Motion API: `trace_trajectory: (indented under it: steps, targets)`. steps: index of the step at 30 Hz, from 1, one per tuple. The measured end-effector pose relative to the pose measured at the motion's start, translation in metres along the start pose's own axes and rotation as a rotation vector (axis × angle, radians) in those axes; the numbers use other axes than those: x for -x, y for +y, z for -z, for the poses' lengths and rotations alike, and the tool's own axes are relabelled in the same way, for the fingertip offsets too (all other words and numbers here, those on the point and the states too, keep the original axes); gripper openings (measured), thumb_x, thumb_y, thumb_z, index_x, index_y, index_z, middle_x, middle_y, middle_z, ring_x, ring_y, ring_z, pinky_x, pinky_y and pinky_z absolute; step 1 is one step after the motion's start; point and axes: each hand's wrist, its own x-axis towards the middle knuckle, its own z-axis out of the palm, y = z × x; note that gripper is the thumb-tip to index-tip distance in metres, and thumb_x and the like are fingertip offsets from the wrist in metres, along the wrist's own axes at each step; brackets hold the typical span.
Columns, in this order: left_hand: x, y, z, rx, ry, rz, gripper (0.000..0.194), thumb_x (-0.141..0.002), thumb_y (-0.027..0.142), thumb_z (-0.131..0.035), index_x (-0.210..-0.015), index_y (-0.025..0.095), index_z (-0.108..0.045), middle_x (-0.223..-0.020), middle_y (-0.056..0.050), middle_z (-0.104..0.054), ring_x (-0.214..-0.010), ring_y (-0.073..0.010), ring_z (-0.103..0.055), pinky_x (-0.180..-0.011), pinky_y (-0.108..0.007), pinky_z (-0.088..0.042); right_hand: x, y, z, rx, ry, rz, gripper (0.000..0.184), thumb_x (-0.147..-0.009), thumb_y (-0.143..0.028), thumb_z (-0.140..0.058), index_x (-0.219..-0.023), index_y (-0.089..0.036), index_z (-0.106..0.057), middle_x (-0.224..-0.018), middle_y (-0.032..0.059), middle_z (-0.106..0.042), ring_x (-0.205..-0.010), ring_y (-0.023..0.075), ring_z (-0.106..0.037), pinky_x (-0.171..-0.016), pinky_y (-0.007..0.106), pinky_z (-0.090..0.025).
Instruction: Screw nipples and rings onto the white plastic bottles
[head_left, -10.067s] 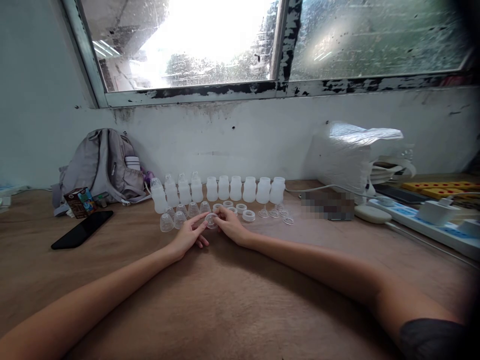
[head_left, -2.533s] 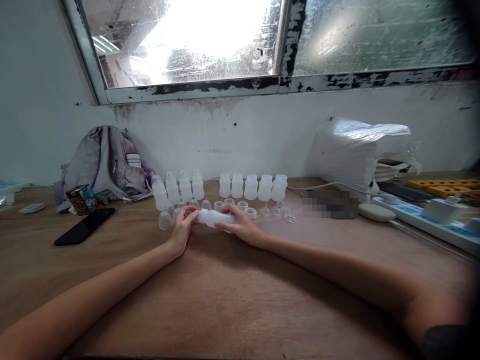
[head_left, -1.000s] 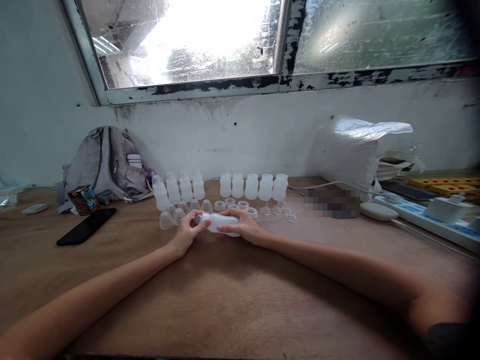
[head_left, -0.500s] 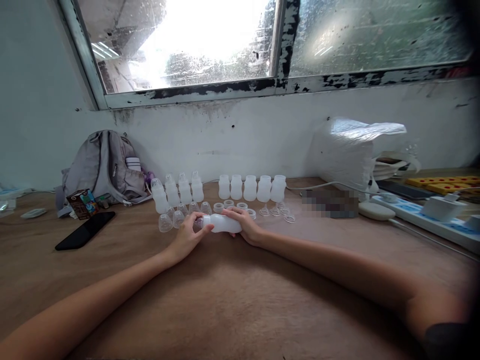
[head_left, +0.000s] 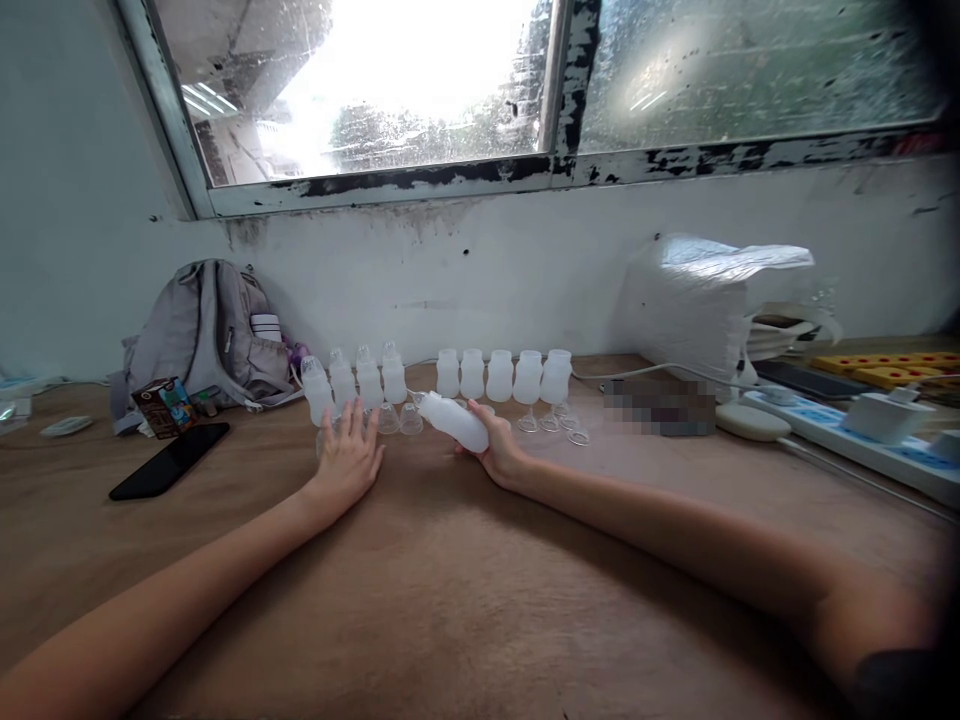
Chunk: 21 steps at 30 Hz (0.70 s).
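Note:
A frosted white baby bottle [head_left: 456, 422] lies tilted in my right hand [head_left: 499, 448], its neck with a clear nipple pointing up and to the left. My left hand [head_left: 349, 452] is stretched out, fingers spread, over the clear domed caps [head_left: 388, 418] on the table; whether it touches one I cannot make out. Behind that hand stand several capped bottles [head_left: 367, 380]. Several bottles without tops [head_left: 500, 378] form a row behind my right hand. Clear nipples [head_left: 551, 422] lie to the right of it. The held bottle and hand mostly hide the white rings.
On the left a grey backpack [head_left: 206, 330] leans on the wall, with a small box [head_left: 166, 405] and a black phone [head_left: 171, 461] before it. To the right are a white bag [head_left: 694, 310], a power strip [head_left: 862, 440] and cables. A window is above the wall.
My left hand has let go of the bottle's top end and moved left to the clear caps, fingers spreading. The bottle, still in my right hand, has tipped its neck upward.

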Motion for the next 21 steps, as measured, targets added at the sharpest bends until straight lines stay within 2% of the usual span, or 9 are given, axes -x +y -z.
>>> trace_trajectory:
  steps: [3,5,8,11,14,17,21]
  targets:
    - [-0.006,-0.016,0.006,0.043,-0.061,0.09,0.034,-0.08,0.025,-0.045,-0.108,0.009,-0.054,-0.105,-0.023,-0.056,-0.109,-0.0384,-0.041,-0.095,-0.056,-0.012,-0.001,0.002,0.002,0.008,-0.062,0.012,0.026,-0.074,-0.045,-0.053,-0.075,-0.019,-0.054,-0.08,0.0058,-0.054,-0.065,0.0167,-0.055,-0.038,0.024,-0.048]
    - [-0.009,-0.017,0.009,0.205,-0.078,0.112,0.029,-0.079,0.028,-0.048,-0.103,0.013,-0.056,-0.097,-0.018,-0.058,-0.101,-0.0336,-0.046,-0.092,-0.049,-0.024,-0.001,0.003,0.002,0.011,-0.079,0.022,0.025,-0.073,-0.044,-0.053,-0.075,-0.019,-0.054,-0.08,0.006,-0.054,-0.067,0.0169,-0.054,-0.037,0.024,-0.047]
    - [-0.011,-0.005,0.007,0.66,-0.041,0.245,0.03,-0.078,0.036,-0.051,-0.104,0.02,-0.052,-0.089,-0.007,-0.057,-0.083,-0.0216,-0.053,-0.078,-0.034,-0.039,-0.001,0.003,0.002,0.025,-0.038,0.041,0.021,-0.07,-0.039,-0.056,-0.074,-0.019,-0.054,-0.084,0.0065,-0.053,-0.071,0.0179,-0.054,-0.036,0.022,-0.045]
    - [-0.01,0.011,-0.002,1.262,-0.088,0.573,0.028,-0.077,0.04,-0.053,-0.095,0.02,-0.049,-0.077,-0.001,-0.055,-0.059,-0.0121,-0.052,-0.056,-0.024,-0.041,-0.002,0.003,0.003,0.068,0.007,0.061,0.017,-0.068,-0.035,-0.055,-0.072,-0.019,-0.053,-0.084,0.0067,-0.053,-0.072,0.0188,-0.054,-0.033,0.021,-0.042]
    - [-0.011,0.017,-0.008,1.7,-0.135,0.847,0.021,-0.074,0.034,-0.058,-0.082,0.018,-0.048,-0.08,-0.001,-0.057,-0.056,-0.0089,-0.054,-0.051,-0.021,-0.042,-0.003,0.004,0.004,0.094,0.014,0.062,0.016,-0.068,-0.033,-0.053,-0.071,-0.018,-0.053,-0.077,0.0059,-0.052,-0.067,0.0181,-0.053,-0.031,0.021,-0.041]
    - [-0.013,0.015,-0.008,1.838,-0.078,0.966,0.013,-0.076,0.027,-0.056,-0.078,0.017,-0.048,-0.078,-0.001,-0.058,-0.058,-0.009,-0.057,-0.055,-0.021,-0.045,-0.004,0.006,0.005,0.108,0.007,0.064,0.016,-0.067,-0.033,-0.053,-0.068,-0.017,-0.052,-0.073,0.0052,-0.051,-0.062,0.017,-0.052,-0.031,0.021,-0.04]
    - [-0.013,0.012,-0.006,1.847,-0.016,0.916,0.012,-0.077,0.028,-0.055,-0.081,0.019,-0.05,-0.081,0.0,-0.059,-0.06,-0.0096,-0.057,-0.056,-0.022,-0.046,-0.003,0.007,0.004,0.146,-0.002,0.075,0.013,-0.065,-0.031,-0.054,-0.064,-0.018,-0.052,-0.073,0.0058,-0.051,-0.062,0.0175,-0.052,-0.03,0.021,-0.039]
